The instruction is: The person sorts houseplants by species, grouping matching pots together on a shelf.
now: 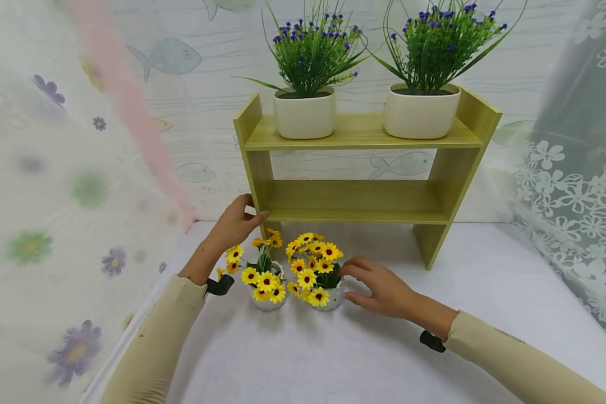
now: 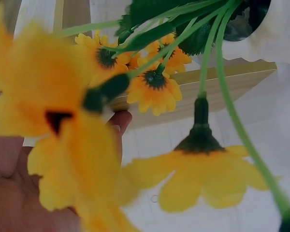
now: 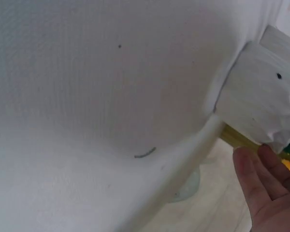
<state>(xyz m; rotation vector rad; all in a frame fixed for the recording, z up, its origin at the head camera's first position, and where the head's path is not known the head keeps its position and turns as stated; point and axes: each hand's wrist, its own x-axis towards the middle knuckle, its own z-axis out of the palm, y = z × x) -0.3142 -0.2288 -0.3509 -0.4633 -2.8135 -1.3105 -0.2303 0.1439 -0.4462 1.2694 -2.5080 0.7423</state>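
My left hand (image 1: 234, 224) grips the left side panel of a two-tier wooden shelf (image 1: 358, 216), with the thumb at its front edge. Yellow artificial flowers (image 2: 198, 176) hide part of this hand in the left wrist view. Below it stands a white pot (image 1: 270, 304) of yellow sunflowers (image 1: 266, 281). Beside that is a second white pot (image 1: 333, 297) with similar sunflowers (image 1: 307, 279). My right hand (image 1: 381, 286) is at this pot's right side, its fingers loosely extended; whether they touch the pot is unclear. The right wrist view shows that pot (image 3: 258, 96) close to the fingertips.
On the shelf's top board stand two cream pots, the left one (image 1: 304, 115) and the right one (image 1: 422, 113), with purple-flowered green plants. The shelf stands on a white cloth-covered table (image 1: 308, 359). Patterned curtains (image 1: 81, 168) hang at the left and behind, lace (image 1: 570, 185) at the right.
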